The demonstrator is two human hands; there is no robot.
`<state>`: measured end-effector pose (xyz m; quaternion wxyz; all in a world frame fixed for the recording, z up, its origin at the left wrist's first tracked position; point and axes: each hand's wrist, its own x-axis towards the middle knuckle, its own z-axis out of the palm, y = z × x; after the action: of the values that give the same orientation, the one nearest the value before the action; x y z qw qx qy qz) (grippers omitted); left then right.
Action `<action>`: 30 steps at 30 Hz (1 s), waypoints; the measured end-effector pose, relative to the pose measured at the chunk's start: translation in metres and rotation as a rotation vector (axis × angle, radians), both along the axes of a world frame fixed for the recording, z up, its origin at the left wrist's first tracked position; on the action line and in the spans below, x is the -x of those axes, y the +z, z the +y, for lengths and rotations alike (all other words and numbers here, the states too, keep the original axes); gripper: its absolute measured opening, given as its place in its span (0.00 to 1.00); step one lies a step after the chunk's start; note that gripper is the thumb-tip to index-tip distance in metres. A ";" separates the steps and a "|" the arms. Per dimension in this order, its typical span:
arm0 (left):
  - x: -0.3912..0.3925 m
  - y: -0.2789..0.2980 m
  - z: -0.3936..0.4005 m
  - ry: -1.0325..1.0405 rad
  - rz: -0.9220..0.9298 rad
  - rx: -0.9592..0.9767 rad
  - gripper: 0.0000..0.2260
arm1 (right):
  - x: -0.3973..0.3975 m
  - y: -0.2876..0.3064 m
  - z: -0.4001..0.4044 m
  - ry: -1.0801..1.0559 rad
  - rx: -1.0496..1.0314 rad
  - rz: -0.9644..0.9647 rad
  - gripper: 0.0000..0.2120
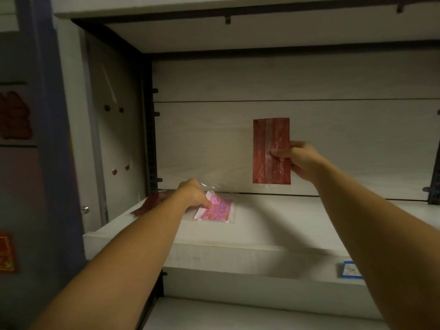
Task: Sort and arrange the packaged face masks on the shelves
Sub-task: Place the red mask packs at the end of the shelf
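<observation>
Packaged face masks are in both hands here, seen from the head camera. At right of centre the right hand (300, 160) holds a red mask packet (271, 151) upright in front of the shelf's pale back panel (214, 139), thumb and fingers (281, 153) pinching its right edge. White lettering runs sideways down the packet near the thumb; it looks like "biara", though I cannot read it surely. Its clear wrapper shows just past the lower edge.

Lower, left of centre, the left hand (194, 195) reaches onto the white shelf (285, 222), fingers curled down on the top left corner of a pink patterned mask packet (215, 209) that lies flat there in a clear sleeve. I cannot tell whether they pinch it or only press. Behind that wrist, toward the shelf's left end, another dark red packet (148, 204) lies flat, partly hidden.

At the lower right a small blue-bordered label (350, 270) sits on the shelf's front edge, its print too small to read. Red decorations (7, 253) hang at the far left, blurred.
</observation>
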<state>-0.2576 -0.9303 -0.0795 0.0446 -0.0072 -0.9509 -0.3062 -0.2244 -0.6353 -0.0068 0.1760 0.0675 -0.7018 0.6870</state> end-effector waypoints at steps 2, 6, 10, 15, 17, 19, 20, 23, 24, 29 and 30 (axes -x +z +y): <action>0.000 0.000 -0.004 0.015 0.010 0.020 0.27 | 0.004 -0.001 -0.008 0.023 -0.019 -0.008 0.16; 0.001 0.009 -0.024 0.011 0.023 0.004 0.27 | 0.013 -0.002 -0.029 0.036 -0.039 -0.020 0.15; -0.001 0.026 -0.065 0.111 0.113 0.011 0.16 | 0.026 -0.003 -0.062 0.069 -0.046 -0.037 0.16; -0.006 0.045 -0.123 0.246 0.195 0.074 0.10 | 0.040 -0.012 -0.124 0.109 -0.020 -0.095 0.14; -0.008 0.046 -0.140 0.288 0.201 0.087 0.10 | 0.047 -0.019 -0.151 0.130 -0.024 -0.125 0.15; -0.012 0.046 -0.150 0.311 0.199 0.096 0.11 | 0.052 -0.024 -0.177 0.146 -0.041 -0.160 0.12; -0.012 0.046 -0.153 0.316 0.200 0.103 0.12 | 0.053 -0.026 -0.190 0.156 -0.051 -0.175 0.10; -0.010 0.045 -0.159 0.320 0.213 0.119 0.13 | 0.060 -0.033 -0.225 0.171 -0.068 -0.221 0.09; -0.009 0.046 -0.160 0.320 0.220 0.123 0.13 | 0.062 -0.035 -0.235 0.171 -0.075 -0.232 0.09; -0.006 0.047 -0.164 0.316 0.263 0.123 0.13 | 0.071 -0.046 -0.272 0.171 -0.162 -0.328 0.14; -0.006 0.047 -0.164 0.317 0.264 0.119 0.13 | 0.071 -0.048 -0.276 0.161 -0.194 -0.340 0.14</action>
<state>-0.2515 -1.0947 -0.0328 0.2161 0.0996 -0.9425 -0.2348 -0.2959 -0.9113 -0.0549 -0.0080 0.0231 -0.7766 0.6295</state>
